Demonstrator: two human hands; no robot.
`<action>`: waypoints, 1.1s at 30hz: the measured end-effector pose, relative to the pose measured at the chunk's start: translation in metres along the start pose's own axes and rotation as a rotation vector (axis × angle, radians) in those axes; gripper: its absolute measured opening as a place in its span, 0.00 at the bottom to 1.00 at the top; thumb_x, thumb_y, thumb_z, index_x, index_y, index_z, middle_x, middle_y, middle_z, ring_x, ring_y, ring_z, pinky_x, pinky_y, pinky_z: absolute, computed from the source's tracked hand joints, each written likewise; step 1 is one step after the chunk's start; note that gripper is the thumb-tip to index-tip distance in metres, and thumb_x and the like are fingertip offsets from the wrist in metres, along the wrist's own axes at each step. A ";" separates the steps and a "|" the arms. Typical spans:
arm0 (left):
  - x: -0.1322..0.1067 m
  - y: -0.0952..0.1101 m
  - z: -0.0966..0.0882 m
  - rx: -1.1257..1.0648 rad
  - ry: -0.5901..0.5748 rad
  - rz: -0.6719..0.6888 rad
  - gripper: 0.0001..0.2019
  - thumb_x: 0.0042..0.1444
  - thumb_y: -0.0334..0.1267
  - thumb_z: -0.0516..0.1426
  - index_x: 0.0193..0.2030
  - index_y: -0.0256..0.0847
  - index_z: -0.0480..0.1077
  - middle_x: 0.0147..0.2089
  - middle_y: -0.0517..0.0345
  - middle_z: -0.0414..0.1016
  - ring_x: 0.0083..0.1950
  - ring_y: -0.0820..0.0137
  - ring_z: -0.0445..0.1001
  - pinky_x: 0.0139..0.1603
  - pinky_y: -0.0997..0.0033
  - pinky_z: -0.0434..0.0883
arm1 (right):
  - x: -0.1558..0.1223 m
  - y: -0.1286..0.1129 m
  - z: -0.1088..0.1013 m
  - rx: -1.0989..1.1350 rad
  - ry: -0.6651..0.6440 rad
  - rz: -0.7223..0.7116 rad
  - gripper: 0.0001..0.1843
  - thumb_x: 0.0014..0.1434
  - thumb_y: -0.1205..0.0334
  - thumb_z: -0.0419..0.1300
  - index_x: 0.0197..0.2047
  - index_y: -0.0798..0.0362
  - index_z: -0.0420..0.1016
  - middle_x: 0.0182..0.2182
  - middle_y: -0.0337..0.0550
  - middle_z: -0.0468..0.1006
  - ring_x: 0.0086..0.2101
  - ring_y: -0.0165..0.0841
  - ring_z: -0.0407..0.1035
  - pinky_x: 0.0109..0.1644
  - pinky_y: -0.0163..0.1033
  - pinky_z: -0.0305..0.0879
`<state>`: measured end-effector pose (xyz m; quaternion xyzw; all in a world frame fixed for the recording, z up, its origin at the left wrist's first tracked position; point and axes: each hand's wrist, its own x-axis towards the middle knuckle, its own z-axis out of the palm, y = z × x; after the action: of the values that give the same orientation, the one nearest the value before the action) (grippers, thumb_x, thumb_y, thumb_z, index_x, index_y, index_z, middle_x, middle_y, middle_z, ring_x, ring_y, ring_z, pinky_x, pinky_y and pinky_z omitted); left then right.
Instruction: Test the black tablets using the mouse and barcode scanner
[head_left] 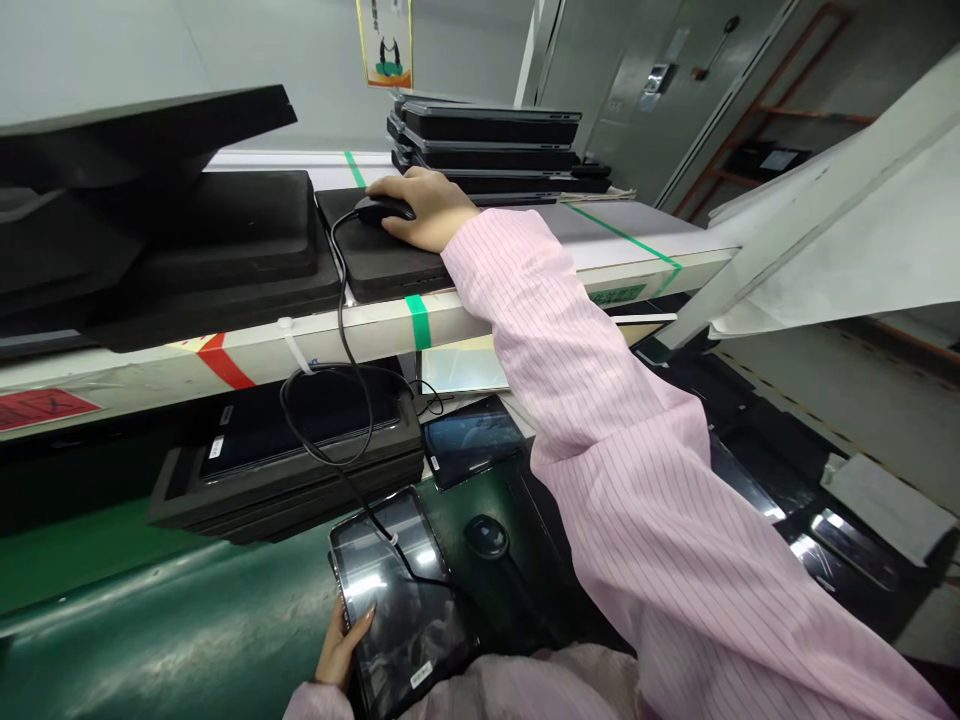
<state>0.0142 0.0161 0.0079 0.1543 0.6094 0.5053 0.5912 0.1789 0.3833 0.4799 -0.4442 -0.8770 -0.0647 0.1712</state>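
On the upper shelf, my right hand (431, 208) is wrapped over a black computer mouse (384, 208), which rests on a black foam tray (386, 262). The mouse's cable (341, 320) loops down over the shelf edge and crosses a glossy dark tablet (397, 590). My left hand (345, 640) grips that tablet by its left edge, thumb on the face, low in front of my body. A small white label is stuck near the tablet's bottom edge. Right of it on the green mat lies a black tool with a round, shiny head (487, 537) and a handle.
More foam trays (225, 220) sit on the shelf to the left, and a stack of dark, flat devices (487, 145) is behind my right hand. Beneath the shelf are stacked trays (300, 480) and another tablet (474, 440). A white post (810, 190) rises at the right.
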 end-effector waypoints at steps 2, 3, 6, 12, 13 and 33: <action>0.000 0.000 0.000 0.005 -0.002 0.003 0.36 0.32 0.56 0.69 0.49 0.43 0.67 0.44 0.53 0.76 0.53 0.55 0.72 0.60 0.58 0.63 | 0.000 0.000 0.000 0.003 -0.002 0.000 0.26 0.58 0.50 0.52 0.60 0.37 0.63 0.52 0.40 0.65 0.52 0.34 0.62 0.58 0.41 0.61; 0.000 0.000 0.000 0.010 0.005 0.010 0.35 0.32 0.56 0.69 0.48 0.43 0.67 0.46 0.52 0.76 0.53 0.55 0.71 0.60 0.57 0.63 | 0.000 -0.001 0.000 0.003 -0.004 0.005 0.26 0.58 0.50 0.52 0.60 0.37 0.63 0.52 0.40 0.65 0.52 0.35 0.61 0.58 0.41 0.61; 0.000 0.000 0.000 0.024 0.021 0.014 0.35 0.32 0.57 0.68 0.47 0.44 0.68 0.48 0.52 0.75 0.56 0.53 0.69 0.61 0.57 0.62 | -0.001 -0.002 -0.001 0.013 -0.009 0.012 0.26 0.57 0.51 0.53 0.60 0.38 0.63 0.53 0.41 0.65 0.53 0.35 0.61 0.59 0.41 0.60; -0.002 0.003 0.001 0.038 0.017 0.007 0.37 0.30 0.58 0.69 0.48 0.45 0.67 0.48 0.51 0.75 0.59 0.51 0.67 0.64 0.55 0.59 | -0.001 -0.001 -0.001 0.014 -0.007 0.002 0.26 0.57 0.51 0.53 0.60 0.37 0.63 0.53 0.42 0.65 0.53 0.37 0.62 0.58 0.43 0.61; -0.001 0.003 0.001 0.038 0.017 0.004 0.38 0.30 0.58 0.68 0.49 0.44 0.67 0.48 0.51 0.75 0.58 0.51 0.68 0.63 0.55 0.60 | 0.000 -0.001 -0.001 0.015 -0.007 0.000 0.26 0.57 0.51 0.53 0.60 0.37 0.63 0.53 0.42 0.65 0.53 0.37 0.62 0.58 0.42 0.61; -0.002 0.007 0.000 0.008 -0.028 -0.007 0.37 0.34 0.53 0.69 0.51 0.41 0.66 0.46 0.52 0.76 0.50 0.58 0.72 0.55 0.62 0.65 | 0.007 0.001 0.003 0.037 -0.014 0.044 0.27 0.59 0.51 0.53 0.62 0.42 0.61 0.53 0.43 0.64 0.53 0.33 0.62 0.62 0.38 0.56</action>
<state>0.0122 0.0177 0.0143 0.1616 0.6036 0.4985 0.6009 0.1754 0.3899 0.4796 -0.4604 -0.8693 -0.0416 0.1748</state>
